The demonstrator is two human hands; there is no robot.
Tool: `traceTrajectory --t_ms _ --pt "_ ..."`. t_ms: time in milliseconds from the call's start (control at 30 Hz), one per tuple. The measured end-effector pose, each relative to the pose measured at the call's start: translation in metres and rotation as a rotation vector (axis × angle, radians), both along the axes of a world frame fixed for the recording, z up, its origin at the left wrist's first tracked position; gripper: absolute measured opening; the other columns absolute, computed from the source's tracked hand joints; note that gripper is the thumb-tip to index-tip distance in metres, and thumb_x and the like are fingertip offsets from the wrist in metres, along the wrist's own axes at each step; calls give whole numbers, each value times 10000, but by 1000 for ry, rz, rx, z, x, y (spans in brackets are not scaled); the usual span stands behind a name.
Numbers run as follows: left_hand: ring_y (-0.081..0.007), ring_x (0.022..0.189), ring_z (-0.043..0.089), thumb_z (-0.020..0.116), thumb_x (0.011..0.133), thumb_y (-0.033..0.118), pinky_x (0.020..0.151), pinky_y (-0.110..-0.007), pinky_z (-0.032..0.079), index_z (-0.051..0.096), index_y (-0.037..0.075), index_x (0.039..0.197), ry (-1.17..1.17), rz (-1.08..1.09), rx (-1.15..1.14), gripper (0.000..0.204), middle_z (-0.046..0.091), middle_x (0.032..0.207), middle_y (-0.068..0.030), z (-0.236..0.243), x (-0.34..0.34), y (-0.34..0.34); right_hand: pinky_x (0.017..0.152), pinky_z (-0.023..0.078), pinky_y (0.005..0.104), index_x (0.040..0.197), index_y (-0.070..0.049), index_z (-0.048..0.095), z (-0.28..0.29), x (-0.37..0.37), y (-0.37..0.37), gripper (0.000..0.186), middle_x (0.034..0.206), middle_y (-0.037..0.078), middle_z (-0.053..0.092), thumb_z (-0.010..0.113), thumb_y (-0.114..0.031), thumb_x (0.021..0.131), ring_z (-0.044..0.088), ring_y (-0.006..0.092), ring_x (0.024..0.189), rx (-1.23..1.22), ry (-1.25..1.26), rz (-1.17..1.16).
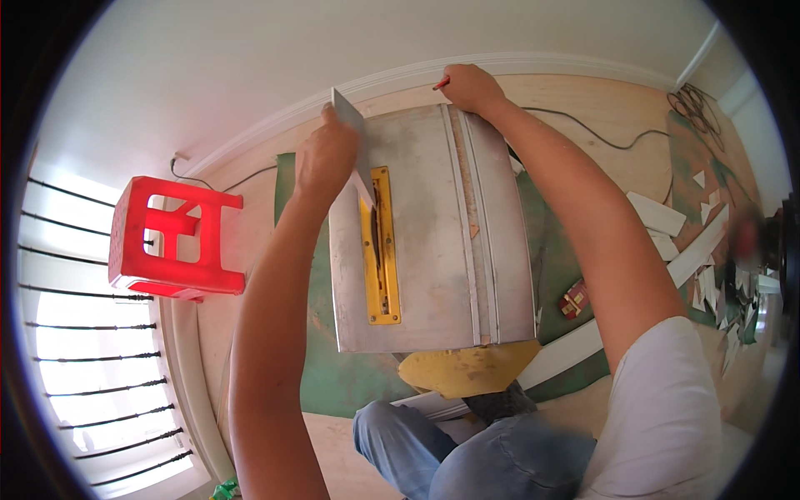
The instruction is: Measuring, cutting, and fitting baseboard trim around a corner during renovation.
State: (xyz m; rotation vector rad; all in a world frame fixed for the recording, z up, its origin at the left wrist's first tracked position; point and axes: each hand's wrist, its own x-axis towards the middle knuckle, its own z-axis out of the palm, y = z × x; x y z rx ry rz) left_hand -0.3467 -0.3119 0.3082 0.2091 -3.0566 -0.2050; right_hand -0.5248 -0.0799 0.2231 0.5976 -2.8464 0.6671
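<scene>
In the head view a metal table-saw top (425,250) has a yellow slotted insert (385,300) with a dark blade showing in it. My left hand (325,154) grips a flat pale board piece (362,185) held on edge, tilted, over the left rear of the top by the insert. My right hand (471,87), at the back of the saw, is closed round a thin red object (439,85), perhaps a pencil.
A red plastic stool (125,233) lies on its side at left, by black window bars (92,325). Cables (600,129) run along the wall. White offcuts (658,212) and a small red box (575,300) lie at right. A yellow piece (467,367) sits below the saw's near edge.
</scene>
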Motion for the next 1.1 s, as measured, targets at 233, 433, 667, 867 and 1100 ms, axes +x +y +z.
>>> traceTrajectory --t_ms 233,433,667,867,1100 --pt "-458 976 698 419 1003 282 872 -522 532 276 -55 1537 -22 63 145 647 725 994 -281 4 10 4 850 566 476 997 -44 743 4 2 1 252 1021 191 752 572 -183 873 716 369 974 -8 -29 -9" --pt "-451 908 698 428 1034 268 825 -533 529 298 -57 1524 4 17 136 602 721 939 -264 -1 21 0 858 565 471 1001 -43 743 8 6 0 254 1031 192 751 579 -181 864 715 369 989 -39 -71 -16" --pt "-447 832 698 452 1053 241 768 -533 538 341 -78 1484 18 -15 214 548 712 887 -267 -1 40 5 835 557 464 991 -69 751 -1 -3 3 239 997 172 757 590 -211 888 705 366 953 -33 -58 -47" --pt "-471 833 693 478 1051 227 758 -544 542 357 -65 1467 98 -62 186 523 710 872 -284 -18 58 -5 867 577 475 988 -15 759 0 -3 1 270 1021 218 754 583 -170 854 728 379 976 -3 -43 -21" --pt "-483 871 692 453 1055 263 814 -549 544 332 -45 1505 60 25 149 558 720 929 -285 -14 24 -13 873 577 473 1003 -20 762 8 5 -3 272 1026 211 758 584 -174 867 734 369 983 1 -76 -46"
